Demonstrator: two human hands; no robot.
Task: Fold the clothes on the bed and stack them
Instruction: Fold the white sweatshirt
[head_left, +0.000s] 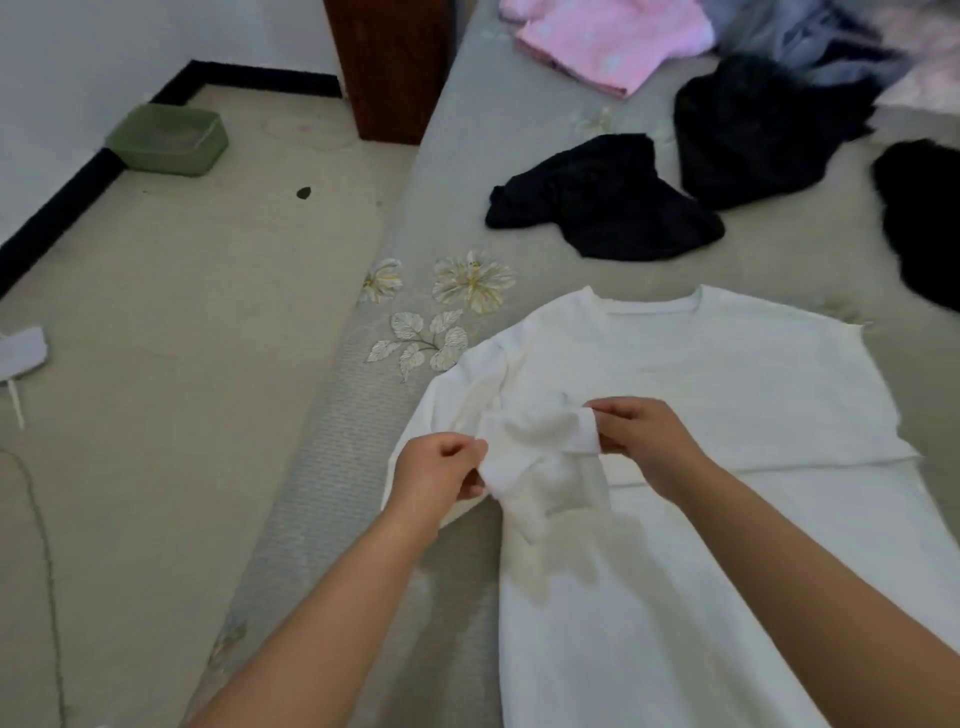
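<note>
Both hands are on the white shirt (727, 395), which lies spread flat on the grey bed (467, 156) with its neckline pointing away from the camera and its body running down toward the lower right corner of the view. The left hand (441, 467) has its fingers curled, pinching one end of the sleeve cuff (540, 441), and the right hand (639, 431) pinches the other end, so the cuff is lifted and stretched between them just above the shirt's left side. The rest of that sleeve bunches loosely beneath the cuff and drapes back onto the shirt body. Farther up the bed, well apart from the shirt, a crumpled black garment (602, 202) sits unfolded, with a second dark garment (753, 130) just beyond it and another dark piece (919, 218) at the right edge. At the far end lies a pink garment (597, 41), laid fairly flat, next to a blurred heap of grey and pale clothes (810, 36). Embroidered flowers and leaves (441, 312) show on the bed cover just left of the shirt's shoulder. Off the bed, on the floor (182, 312), a green plastic basin (169, 137) sits by the wall, a dark wooden post (389, 62) stands at the bed's far corner, and a scrap of white cloth (21, 353) lies at the left edge.
</note>
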